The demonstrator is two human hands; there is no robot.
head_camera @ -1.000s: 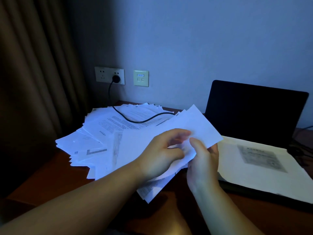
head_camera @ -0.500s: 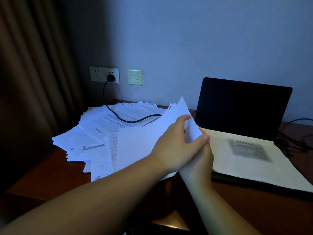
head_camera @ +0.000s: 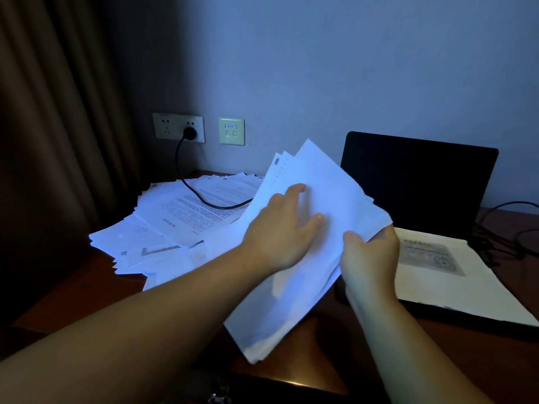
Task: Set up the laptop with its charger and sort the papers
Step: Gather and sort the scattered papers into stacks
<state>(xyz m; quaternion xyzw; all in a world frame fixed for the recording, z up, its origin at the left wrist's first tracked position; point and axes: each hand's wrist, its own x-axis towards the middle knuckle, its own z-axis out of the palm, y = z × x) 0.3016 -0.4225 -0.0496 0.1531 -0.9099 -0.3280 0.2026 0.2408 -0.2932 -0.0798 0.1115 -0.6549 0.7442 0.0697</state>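
A loose heap of printed papers (head_camera: 175, 225) sprawls over the worktop's (head_camera: 73, 290) left rear corner, with the black charger cable (head_camera: 204, 199) running from the wall socket (head_camera: 178, 127) across the top sheets. The left hand (head_camera: 281, 231) lies flat, fingers straight, on a lifted sheaf of papers (head_camera: 318, 228); the right hand (head_camera: 369, 258) has its grip clamped on the sheaf's right edge, above the worktop's front edge. The sheaf is fanned and bent, so sheets may slide out. Dragging papers from under the cable could tug the plug. On the right, the open laptop (head_camera: 420, 182) carries a manila envelope (head_camera: 455, 275) on its keyboard
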